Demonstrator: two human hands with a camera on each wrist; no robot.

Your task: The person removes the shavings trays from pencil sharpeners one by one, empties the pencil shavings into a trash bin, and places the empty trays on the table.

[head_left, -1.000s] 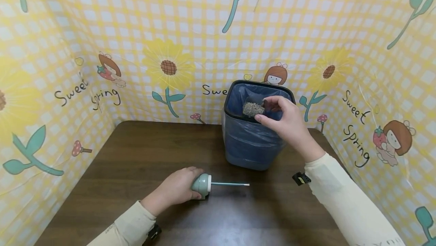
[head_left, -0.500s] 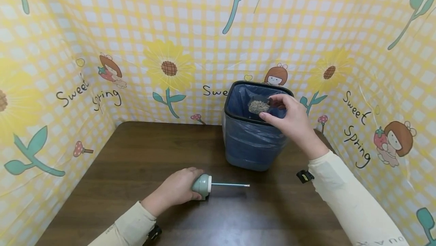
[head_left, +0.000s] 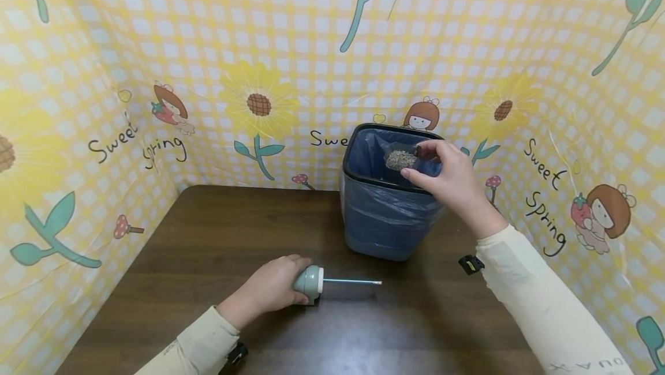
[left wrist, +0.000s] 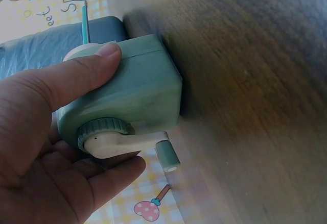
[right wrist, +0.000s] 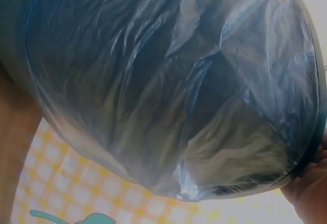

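Two pale sleeves (head_left: 540,306) reach forward, the arms set well apart. The left hand (head_left: 267,288) stays low, thumb and fingers clamped on opposite sides of a green sharpener (head_left: 307,284) at the table (head_left: 234,213); a pencil (head_left: 353,281) juts rightward from its white collar, and the crank (left wrist: 125,143) shows in the left wrist view. Higher up, the right hand (head_left: 457,182) bends at the wrist and pinches one end of a clear container (head_left: 401,159) of shavings over the mouth of a bag-lined bin (head_left: 392,222). In the right wrist view the bin's wall hides most of that hand. Behind, checked cloth (head_left: 171,29) hangs.
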